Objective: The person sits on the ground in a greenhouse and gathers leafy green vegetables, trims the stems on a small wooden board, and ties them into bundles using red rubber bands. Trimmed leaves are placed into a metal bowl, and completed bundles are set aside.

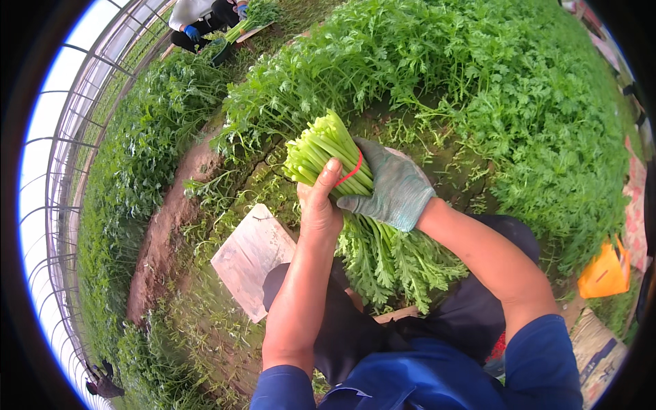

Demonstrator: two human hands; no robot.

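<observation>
A thick bunch of leafy greens [328, 146] with pale green stems lies across both hands, its cut ends towards the upper left and its leaves hanging over the lap. A red band [350, 170] circles the stems. My bare left hand [322, 200] holds the bunch from its lower left side, the thumb on the stems beside the band. My right hand [392, 184], in a grey-green knitted glove, grips the stems on the other side, just below the band. Some fingers of both hands are hidden by the bunch.
A pale flat board [253, 261] rests on the ground left of the knees. Growing greens [538, 113] surround the spot. A bare soil ridge [169, 236] runs at left. An orange bag [605, 269] lies at right. Another person [205, 20] crouches at the upper left.
</observation>
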